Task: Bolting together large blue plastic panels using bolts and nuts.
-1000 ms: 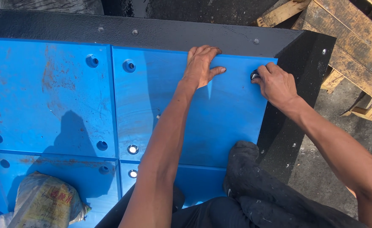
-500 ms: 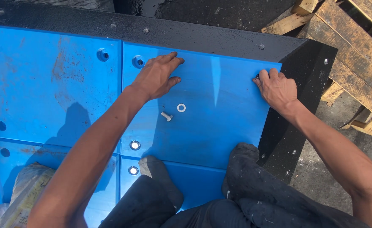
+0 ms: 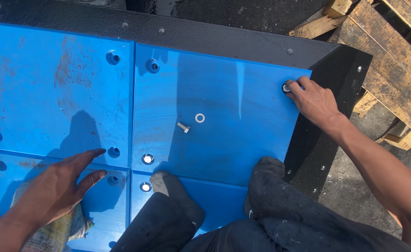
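Bolt head [image 3: 286,87] is sitting in the corner hole of the blue panel [image 3: 233,93], at about 2 o'clock from the frame centre. The right hand [image 3: 313,100] is pinching it, fingertips closing on the metal and hiding most of it. The left hand [image 3: 58,186] is hovering at 8 o'clock, fingers spread and holding nothing, above a crumpled sack [image 3: 51,233] that is partly covered and cut off by the lower edge. A loose bolt [image 3: 183,127] and a washer [image 3: 200,117] are lying apart near the panel's middle. The person's dark shoes [image 3: 177,186] are resting at 6 o'clock. A wooden pallet [image 3: 383,56] is running off frame at 2 o'clock.
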